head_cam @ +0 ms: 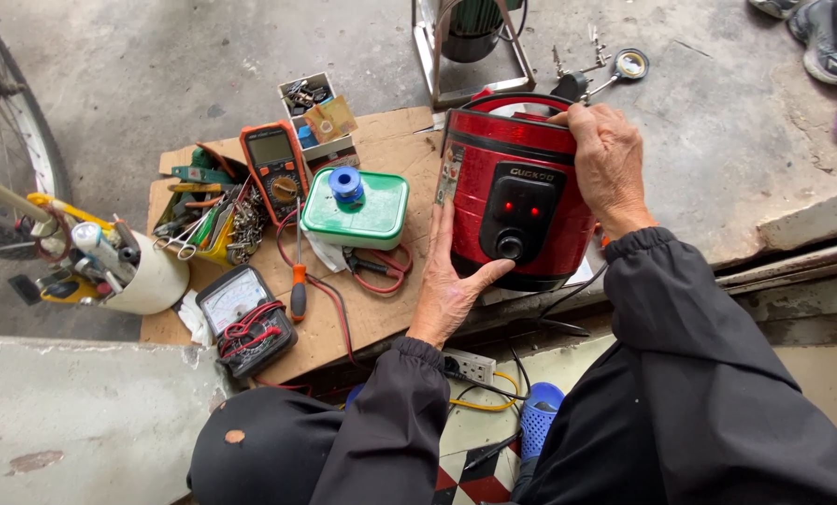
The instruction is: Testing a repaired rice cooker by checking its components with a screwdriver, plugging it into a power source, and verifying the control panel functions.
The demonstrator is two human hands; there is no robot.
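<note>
A red and black rice cooker (516, 187) stands on a plywood board (381, 309), with two small red lights lit on its front panel. My left hand (451, 281) is pressed flat against the cooker's lower left side, thumb under the front knob. My right hand (610, 164) rests on the cooker's top right rim, fingers curled over the lid edge. Both arms are in dark sleeves.
Left of the cooker lie a green-lidded white box (357, 210) with a blue spool, an orange multimeter (273, 168), an analog meter (245, 318), an orange-handled screwdriver (298, 281) and a white tub of tools (133, 271). A power strip (470, 365) sits below the board. A bicycle wheel (7, 140) stands at left.
</note>
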